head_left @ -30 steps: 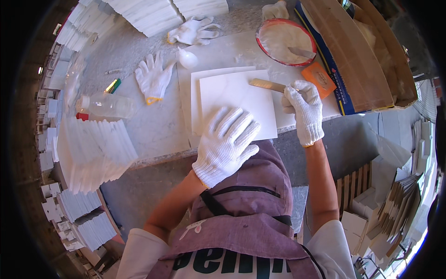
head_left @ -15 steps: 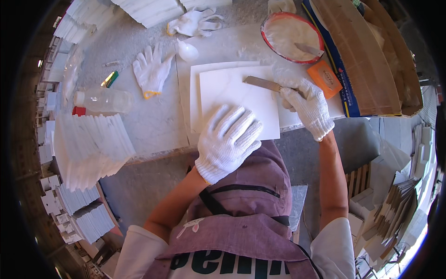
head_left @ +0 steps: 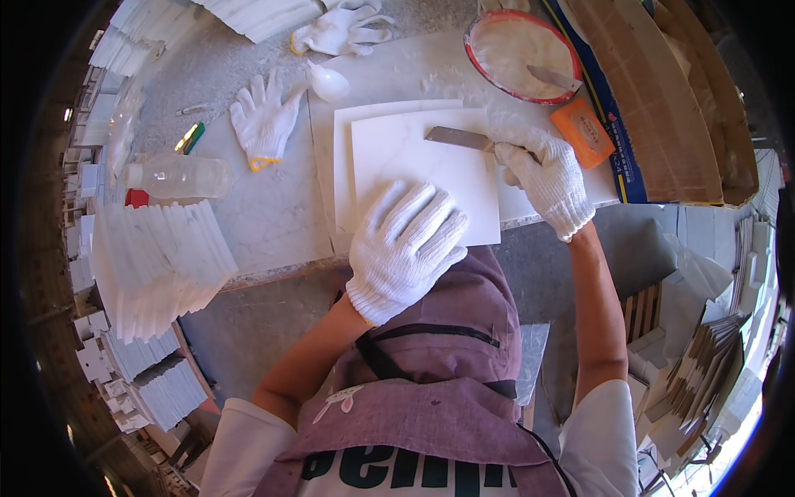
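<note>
Two white square tiles lie overlapped at the table's front edge; the upper tile [head_left: 414,166] sits slightly right of and nearer than the lower tile [head_left: 342,166]. My left hand [head_left: 406,248], in a white knit glove, rests flat on the upper tile's near edge with fingers stretched out. In my gloved right hand [head_left: 542,178] is the handle of a putty knife [head_left: 458,138]. Its flat metal blade points left over the upper tile's right part; whether it touches the surface I cannot tell. The right fingers are wrapped round the handle.
A red-rimmed bowl of white powder or paste [head_left: 522,54] holds another scraper [head_left: 553,78]. Beside it are an orange box [head_left: 582,132] and a large cardboard box [head_left: 642,91]. Leftward lie spare gloves [head_left: 267,123], a clear bottle [head_left: 180,177], a green cutter [head_left: 190,138] and stacked tiles [head_left: 161,261].
The putty knife and my right hand have shifted slightly left over the tile, with the blade turned flatter. My left hand stays on the tile. The whole view has shifted a little.
</note>
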Motion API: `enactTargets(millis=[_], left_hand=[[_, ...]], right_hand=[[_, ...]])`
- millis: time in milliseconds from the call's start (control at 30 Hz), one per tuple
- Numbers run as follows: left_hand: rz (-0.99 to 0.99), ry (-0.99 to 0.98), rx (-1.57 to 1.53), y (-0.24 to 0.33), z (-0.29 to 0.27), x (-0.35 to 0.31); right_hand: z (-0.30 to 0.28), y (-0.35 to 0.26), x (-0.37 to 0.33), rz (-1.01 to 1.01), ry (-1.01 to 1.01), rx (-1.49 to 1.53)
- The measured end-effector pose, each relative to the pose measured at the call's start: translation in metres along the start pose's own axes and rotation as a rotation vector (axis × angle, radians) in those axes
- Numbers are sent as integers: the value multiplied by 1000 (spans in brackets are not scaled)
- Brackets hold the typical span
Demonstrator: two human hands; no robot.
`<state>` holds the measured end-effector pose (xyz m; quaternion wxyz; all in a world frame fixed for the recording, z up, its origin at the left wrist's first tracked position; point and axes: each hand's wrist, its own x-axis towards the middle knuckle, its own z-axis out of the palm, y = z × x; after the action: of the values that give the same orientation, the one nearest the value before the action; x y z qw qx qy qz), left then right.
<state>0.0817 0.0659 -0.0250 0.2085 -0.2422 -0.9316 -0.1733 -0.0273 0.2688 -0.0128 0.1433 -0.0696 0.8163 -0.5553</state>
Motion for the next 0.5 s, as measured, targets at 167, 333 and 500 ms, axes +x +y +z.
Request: enactTargets(millis=[167, 333, 500], left_hand=[[-9, -1, -17, -1, 2, -1], [-1, 8, -8, -1, 1, 0], [-2, 18, -14, -1, 2, 0]], right_hand=[[2, 0, -8, 30, 8, 0], [5, 4, 1, -52, 42, -8], [10, -3, -15, -6, 92, -22]])
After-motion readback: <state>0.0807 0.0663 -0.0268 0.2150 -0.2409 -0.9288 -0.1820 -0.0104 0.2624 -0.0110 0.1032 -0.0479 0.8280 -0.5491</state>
